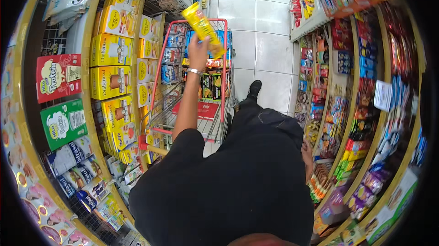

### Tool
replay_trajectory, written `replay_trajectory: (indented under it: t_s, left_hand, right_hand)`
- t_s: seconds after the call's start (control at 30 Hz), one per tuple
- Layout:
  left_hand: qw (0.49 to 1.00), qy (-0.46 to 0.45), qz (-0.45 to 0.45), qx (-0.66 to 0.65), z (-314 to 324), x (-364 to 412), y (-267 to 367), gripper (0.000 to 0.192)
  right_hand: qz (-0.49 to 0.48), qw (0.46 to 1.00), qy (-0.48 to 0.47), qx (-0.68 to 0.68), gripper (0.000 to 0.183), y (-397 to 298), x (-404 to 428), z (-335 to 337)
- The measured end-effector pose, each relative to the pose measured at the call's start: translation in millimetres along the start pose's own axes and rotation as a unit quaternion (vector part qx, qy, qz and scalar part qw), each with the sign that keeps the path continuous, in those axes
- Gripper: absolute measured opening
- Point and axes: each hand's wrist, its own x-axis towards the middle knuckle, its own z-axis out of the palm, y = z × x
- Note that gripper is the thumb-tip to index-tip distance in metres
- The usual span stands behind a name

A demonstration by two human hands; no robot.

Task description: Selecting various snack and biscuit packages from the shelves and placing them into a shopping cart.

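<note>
My left hand (199, 50) grips a long yellow snack packet (200, 24) near its middle, above the far end of a wire shopping cart with a red rim (225, 71). Inside the cart lie blue packets (224, 38), black and green packets (211, 84) and other packaged goods. A red panel (202, 110) is fixed at the cart's near part. My right hand (306, 150) hangs low at my right side, beside the snack shelves and partly hidden by my dark clothing; its fingers cannot be made out well.
Shelves on the left hold yellow boxes (111, 83), a red box (59, 77) and a green box (64, 123). On the right, shelves carry many snack packets (337, 108) behind yellowish edges. A white tiled floor (274, 50) runs ahead between them.
</note>
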Motion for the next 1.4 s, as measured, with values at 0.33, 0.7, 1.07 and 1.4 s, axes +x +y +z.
replay_trajectory:
  t_s: [0.33,0.7,1.07,1.4]
  left_hand:
    - [0.889,0.159,-0.424,0.063,-141.9,-2.5,-325.5,0.028]
    - [0.828,0.173,-0.493,-0.205,-96.8,4.5,-347.0,0.034]
    - [0.857,0.209,-0.469,0.035,-97.5,40.3,-378.1,0.019]
    - [0.894,0.091,-0.421,0.124,-109.7,44.3,-392.3,0.027]
  right_hand:
    - [0.142,0.951,0.275,0.021,0.031,70.6,-12.0,-68.0]
    - [0.203,0.937,0.282,0.013,0.029,30.4,-20.9,-73.8]
    - [0.233,0.925,0.299,0.004,0.027,12.1,-38.3,-66.8]
    - [0.252,0.918,0.305,-0.013,0.026,-2.7,-46.9,-58.7]
